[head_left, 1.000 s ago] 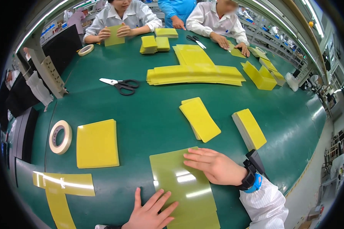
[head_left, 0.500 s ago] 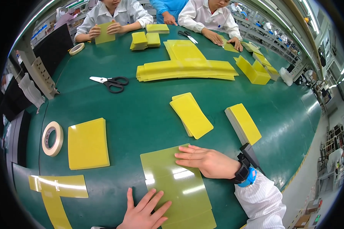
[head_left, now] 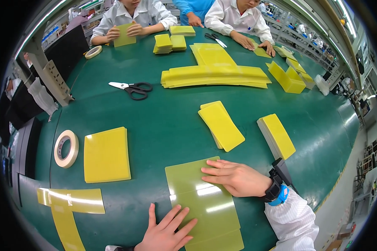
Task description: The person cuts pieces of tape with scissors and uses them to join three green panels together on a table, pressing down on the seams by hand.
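Green worktop (head_left: 167, 125); left hand (head_left: 165, 230), right hand (head_left: 234, 179) flat, open on glossy sheet (head_left: 201, 201): could slide askew.

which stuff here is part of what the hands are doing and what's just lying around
In hand: left hand and right hand, both flat on the glossy yellow-green sheet.

Lying about: scissors, tape roll, yellow sheet stack, taped strips.

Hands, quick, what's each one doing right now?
Left hand: open, flat on the yellow-green sheet, holding nothing.
Right hand: open, flat on the same sheet.
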{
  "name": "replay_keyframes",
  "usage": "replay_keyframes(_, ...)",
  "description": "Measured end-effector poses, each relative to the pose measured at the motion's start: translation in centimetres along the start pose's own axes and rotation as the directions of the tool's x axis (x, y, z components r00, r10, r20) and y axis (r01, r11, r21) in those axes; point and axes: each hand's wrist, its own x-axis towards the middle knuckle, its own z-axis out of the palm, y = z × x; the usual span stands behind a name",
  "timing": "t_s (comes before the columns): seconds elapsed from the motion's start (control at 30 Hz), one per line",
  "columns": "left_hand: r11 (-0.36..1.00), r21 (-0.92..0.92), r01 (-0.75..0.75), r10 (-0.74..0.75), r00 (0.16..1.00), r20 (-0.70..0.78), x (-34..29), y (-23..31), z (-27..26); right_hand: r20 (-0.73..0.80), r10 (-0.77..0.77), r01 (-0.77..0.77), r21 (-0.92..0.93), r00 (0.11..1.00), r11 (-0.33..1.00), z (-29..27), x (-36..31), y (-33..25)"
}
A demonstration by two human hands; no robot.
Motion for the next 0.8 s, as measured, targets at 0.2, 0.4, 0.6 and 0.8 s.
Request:
replay_keyframes(0.2,1.000,0.013,-0.003,0.003,1.000,-0.008,-0.07,-0.02,0.25,-0.009,-0.005,0.005,-0.007,1.000,1.000,0.15,0.03,0.01)
replay_keyframes(0.4,1.000,0.010,-0.011,0.011,1.000,-0.026,-0.07,-0.06,0.29,-0.009,-0.005,0.004,-0.006,1.000,1.000,0.29,-0.07,0.06)
replay_keyframes(0.6,1.000,0.002,-0.013,0.013,0.999,-0.030,-0.08,-0.09,0.34,-0.004,-0.007,0.007,-0.006,1.000,1.000,0.28,0.00,0.11)
replay_keyframes(0.8,1.000,-0.016,-0.012,0.012,0.999,-0.034,0.00,0.05,0.30,-0.003,-0.014,0.014,-0.020,1.000,1.000,0.00,-0.09,-0.06)
